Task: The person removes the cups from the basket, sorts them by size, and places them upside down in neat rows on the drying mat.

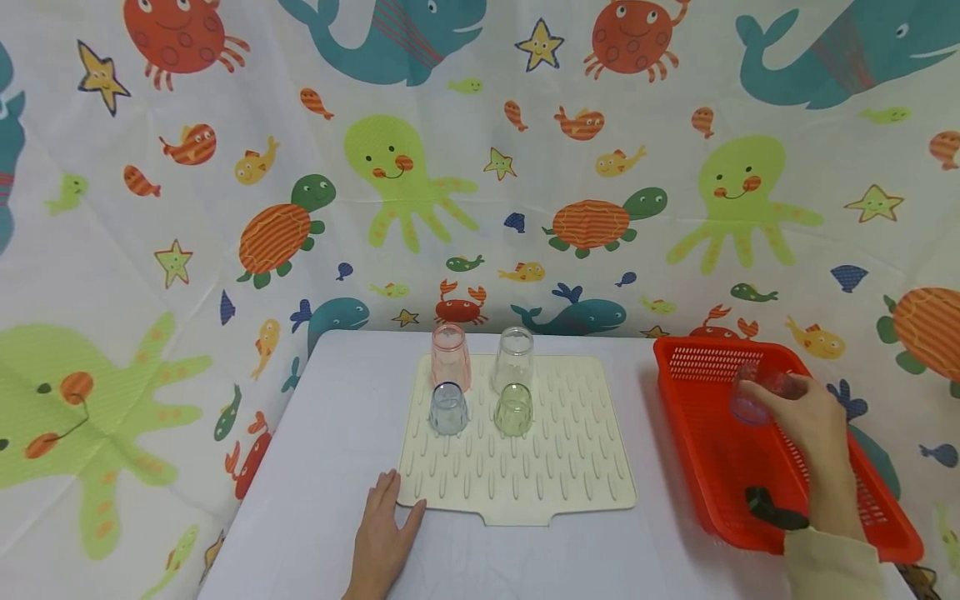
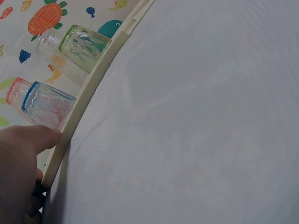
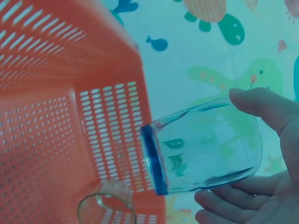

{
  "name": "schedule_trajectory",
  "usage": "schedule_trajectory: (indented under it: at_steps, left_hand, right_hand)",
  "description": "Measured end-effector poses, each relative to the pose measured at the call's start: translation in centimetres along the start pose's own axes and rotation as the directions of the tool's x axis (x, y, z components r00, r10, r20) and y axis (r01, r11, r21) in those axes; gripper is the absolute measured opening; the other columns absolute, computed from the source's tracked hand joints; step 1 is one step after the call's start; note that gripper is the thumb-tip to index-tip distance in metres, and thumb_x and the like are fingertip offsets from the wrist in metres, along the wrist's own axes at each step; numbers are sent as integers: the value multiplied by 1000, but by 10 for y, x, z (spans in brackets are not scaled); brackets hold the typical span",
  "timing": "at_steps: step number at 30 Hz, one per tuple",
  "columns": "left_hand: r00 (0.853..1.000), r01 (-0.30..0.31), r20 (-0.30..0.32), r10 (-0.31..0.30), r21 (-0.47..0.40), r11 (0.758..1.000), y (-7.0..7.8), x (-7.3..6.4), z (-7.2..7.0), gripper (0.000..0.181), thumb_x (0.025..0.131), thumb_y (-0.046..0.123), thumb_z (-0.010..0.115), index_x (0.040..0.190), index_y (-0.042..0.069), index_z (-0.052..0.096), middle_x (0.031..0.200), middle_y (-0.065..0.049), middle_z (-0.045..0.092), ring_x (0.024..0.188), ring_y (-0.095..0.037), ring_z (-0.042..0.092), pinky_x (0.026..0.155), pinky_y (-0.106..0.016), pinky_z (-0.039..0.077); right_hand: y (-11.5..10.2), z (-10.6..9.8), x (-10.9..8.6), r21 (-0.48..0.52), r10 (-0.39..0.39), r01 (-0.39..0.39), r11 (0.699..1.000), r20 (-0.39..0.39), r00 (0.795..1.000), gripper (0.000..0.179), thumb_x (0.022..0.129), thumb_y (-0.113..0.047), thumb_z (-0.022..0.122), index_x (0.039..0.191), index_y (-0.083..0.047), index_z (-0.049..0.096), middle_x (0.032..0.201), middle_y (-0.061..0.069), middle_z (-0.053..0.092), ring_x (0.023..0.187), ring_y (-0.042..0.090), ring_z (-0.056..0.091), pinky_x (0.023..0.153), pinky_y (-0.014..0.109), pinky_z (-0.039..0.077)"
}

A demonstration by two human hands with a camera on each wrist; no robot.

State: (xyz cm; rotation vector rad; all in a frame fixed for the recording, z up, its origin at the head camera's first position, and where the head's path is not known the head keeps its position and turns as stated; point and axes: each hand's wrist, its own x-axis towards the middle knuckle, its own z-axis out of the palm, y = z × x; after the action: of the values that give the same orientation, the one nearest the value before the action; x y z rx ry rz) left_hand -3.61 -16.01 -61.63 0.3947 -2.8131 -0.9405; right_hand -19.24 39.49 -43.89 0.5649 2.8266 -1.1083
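My right hand [image 1: 806, 417] grips a clear drinking glass [image 3: 205, 147] over the red basket, thumb on one side and fingers on the other. A blue band rings the end of this glass away from the palm. Low in the basket, another glass [image 3: 106, 207] shows a yellow-green rim. My left hand [image 1: 382, 533] rests with straight fingers at the near left corner of the cream drying tray [image 1: 577, 475], thumb at its edge [image 2: 58, 140]. On the tray stand a pink glass [image 1: 450, 362], a clear glass [image 1: 514, 362], a blue glass [image 1: 448, 410] and a green glass [image 1: 514, 410].
The red basket [image 1: 686, 467], with slotted walls, stands right of the tray on the white table [image 1: 337, 417]. Behind the table hangs a curtain [image 1: 525, 183] printed with sea animals. A black wrist strap [image 1: 776, 510] is on my right arm.
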Motion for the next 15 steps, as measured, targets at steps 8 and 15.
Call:
schedule_trajectory:
  at_steps: [8, 15]
  left_hand:
    - [1000, -12, -25, 12, 3, 1000, 0, -1, 0, 71, 92, 35, 73, 143, -8, 47, 152, -22, 45, 147, -40, 35, 124, -55, 29]
    - [1000, 14, 9, -14, -1, 1000, 0, 1, 0, 74, 93, 37, 71, 146, -6, 44, 156, -21, 42, 150, -38, 31, 127, -53, 25]
  right_hand:
    - [-15, 4, -12, 37, -59, 62, 997, -68, 996, 103, 87, -67, 63, 154, 3, 26, 145, 32, 42, 124, 49, 40, 77, 51, 59]
    - [-31, 12, -25, 77, -80, 91, 993, -126, 989, 99, 88, -63, 66, 157, -5, 26, 149, 26, 42, 127, 45, 40, 69, 29, 52]
